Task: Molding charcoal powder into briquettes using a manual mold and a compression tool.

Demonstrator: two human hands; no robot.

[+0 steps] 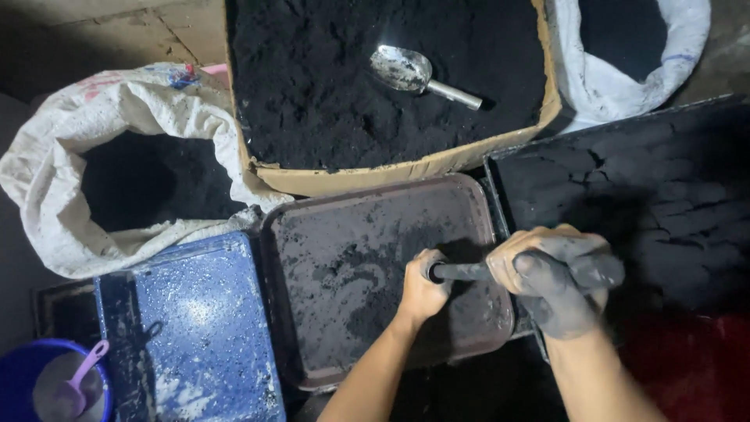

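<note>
I hold a dark tube (469, 271) level over the right half of the brown tray (297, 234). My right hand (556, 281), blackened with powder, is wrapped closed around the tube's right part, and my left hand (422, 287) is closed over its left end, where a round opening shows just beside my thumb. I cannot tell whether the tube is filled or hollow.

The tray carries only a thin, patchy smear of black powder, thicker below my left hand and toward its right edge, so most of its floor is bare. Beyond the tray's far edge, the cardboard box (406, 173) is heaped with black powder, and a metal scoop (406, 70) lies on top, untouched. To the tray's right a dark slab of packed powder (664, 187) shows cracks across its surface. At the far left an open white sack (55, 164) holds more powder, and another white sack (594, 86) sits at the far right corner. A blue speckled tray (203, 328) lies beside the brown tray's left edge, with a blue bucket (23, 375) and pink spoon (90, 367) near it.

Judging by the full box and sacks, plenty of powder is left to work.
</note>
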